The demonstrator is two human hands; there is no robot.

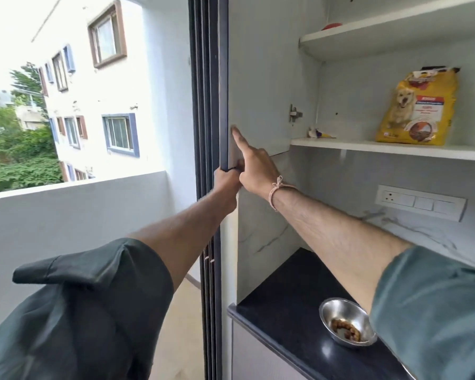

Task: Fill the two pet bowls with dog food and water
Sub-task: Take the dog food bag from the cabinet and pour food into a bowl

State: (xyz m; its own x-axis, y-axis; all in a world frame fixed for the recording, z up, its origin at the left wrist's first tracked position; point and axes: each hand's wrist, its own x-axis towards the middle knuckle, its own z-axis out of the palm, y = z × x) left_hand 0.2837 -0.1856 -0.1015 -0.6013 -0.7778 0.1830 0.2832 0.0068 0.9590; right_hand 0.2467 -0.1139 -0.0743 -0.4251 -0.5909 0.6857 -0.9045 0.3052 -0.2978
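Note:
A steel pet bowl (347,325) with a little brown dog food in it stands on the black counter (283,319), partly behind my right sleeve. A yellow dog food bag (417,108) stands upright on the middle cabinet shelf (368,146). The white cabinet door (261,78) is swung open to the left. My left hand (226,181) grips its lower outer corner. My right hand (254,171) lies against the door's inner face, index finger straight up along the edge and the other fingers curled. No other bowl shows clearly.
A dark sliding-door frame (206,105) runs just left of the cabinet door, with a balcony wall (80,215) beyond. A white switch panel (420,201) sits on the marble back wall. A small wrapper (320,133) lies on the shelf and something red (332,25) sits on the upper shelf.

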